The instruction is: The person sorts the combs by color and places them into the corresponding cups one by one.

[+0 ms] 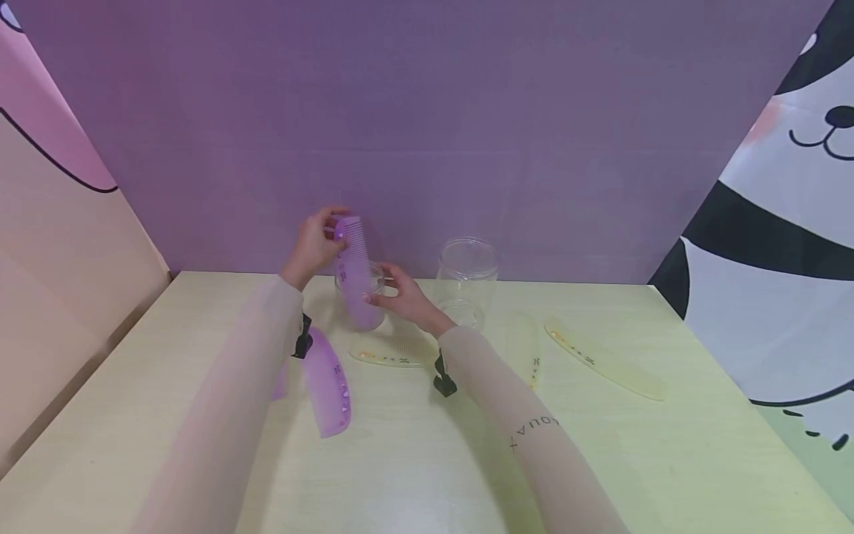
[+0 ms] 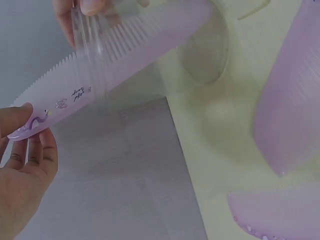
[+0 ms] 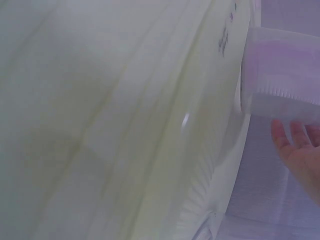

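My left hand point(image 1: 312, 246) pinches the upper end of a purple comb point(image 1: 353, 256) between thumb and fingers. Its lower part stands inside a clear plastic cup point(image 2: 206, 62), slightly tilted, with the teeth toward the right. My right hand point(image 1: 405, 298) holds that cup near its rim, thumb at the front and fingers round the side. In the right wrist view, the right hand's fingertips point(image 3: 278, 127) are right at the cup wall. Another purple comb point(image 1: 327, 386) lies beside my left wrist; a further purple piece point(image 1: 279, 384) is mostly hidden by the sleeve.
A second, taller-looking clear cup point(image 1: 467, 278) stands right of my right hand. One yellow comb point(image 1: 394, 351) lies in front of the hands, another yellow comb point(image 1: 525, 343) by the right forearm, a third yellow comb point(image 1: 606, 362) farther right. A purple wall point(image 1: 427, 133) backs the table.
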### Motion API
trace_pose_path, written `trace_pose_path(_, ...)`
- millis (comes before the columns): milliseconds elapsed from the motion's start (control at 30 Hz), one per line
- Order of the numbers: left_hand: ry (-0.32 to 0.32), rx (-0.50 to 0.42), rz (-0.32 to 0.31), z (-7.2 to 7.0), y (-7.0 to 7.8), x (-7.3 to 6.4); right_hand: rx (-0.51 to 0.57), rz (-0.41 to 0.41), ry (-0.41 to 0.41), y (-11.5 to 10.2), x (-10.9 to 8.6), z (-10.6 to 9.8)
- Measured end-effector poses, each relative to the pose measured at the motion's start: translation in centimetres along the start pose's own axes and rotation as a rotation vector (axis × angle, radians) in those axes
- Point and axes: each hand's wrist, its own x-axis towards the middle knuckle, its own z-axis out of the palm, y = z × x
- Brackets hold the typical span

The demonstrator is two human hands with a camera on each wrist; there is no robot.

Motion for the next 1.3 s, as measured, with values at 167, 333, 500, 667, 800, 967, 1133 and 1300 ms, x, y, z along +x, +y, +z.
trace_pose_path(167, 0.024, -0.058, -0.028, 0.2, -0.8, 0.1, -0.01, -0.018, 0.019, 0.3, -0.1, 0.0)
trace_pose_path(333, 0.036, -0.068, -0.042, 0.4, -1.3, 0.1, -0.003, -0.005, 0.015, 0.3, -0.2, -0.1)
trace_pose_path(500, 0.024, -0.099, -0.06, 0.5, -1.5, 0.0, 0.019, 0.009, -0.004, -0.7, -0.8, -0.3)
trace_pose_path(667, 0.011, -0.103, -0.066, 0.5, -1.5, -0.1, 0.006, 0.026, -0.024, -2.2, -1.6, -0.5)
trace_pose_path(800, 0.0, -0.101, -0.068, 0.6, -1.6, -0.1, 0.006, 0.023, -0.013, -1.6, -1.3, -0.5)
trace_pose_path(967, -0.027, -0.106, -0.083, 0.6, -1.8, 0.0, -0.005, 0.016, 0.02, -0.1, -0.4, -0.2)
trace_pose_path(1133, -0.048, -0.085, -0.086, 0.4, -1.9, -0.1, -0.007, 0.009, 0.038, 0.4, -0.2, 0.0)
trace_pose_path(1300, -0.043, -0.065, -0.062, -0.2, -2.2, -0.5, -0.008, 0.01, 0.037, 0.4, -0.2, 0.1)
